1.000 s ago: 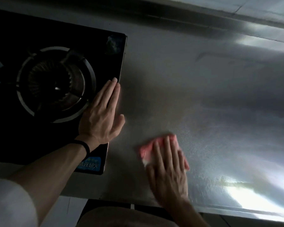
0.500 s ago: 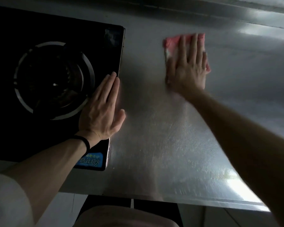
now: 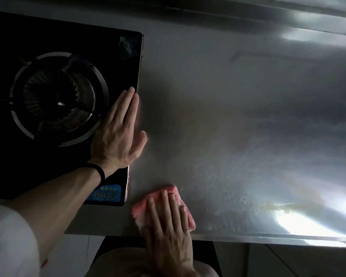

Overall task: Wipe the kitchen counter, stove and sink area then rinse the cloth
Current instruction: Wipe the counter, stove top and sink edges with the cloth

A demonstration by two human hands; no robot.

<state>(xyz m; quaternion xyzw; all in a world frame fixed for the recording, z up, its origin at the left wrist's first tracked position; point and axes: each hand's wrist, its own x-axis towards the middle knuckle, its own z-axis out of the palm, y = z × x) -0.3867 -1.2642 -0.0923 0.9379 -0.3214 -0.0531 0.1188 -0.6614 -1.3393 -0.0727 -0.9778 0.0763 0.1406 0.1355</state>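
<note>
Lying on the steel counter (image 3: pixel 228 136) at its front edge, just right of the stove (image 3: pixel 18 166), the pink cloth (image 3: pixel 143 209) is pressed flat under the right hand (image 3: pixel 168 232), fingers straight. The left hand (image 3: pixel 116 136) rests flat on the stove's right edge beside 1 burner (image 3: pixel 58 98), holding nothing.

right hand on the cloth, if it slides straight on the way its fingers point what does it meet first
Nothing close: the right hand, flat on the pink cloth, points up bare counter, passing just right of the left hand and stove. First probably the raised back edge.
</note>
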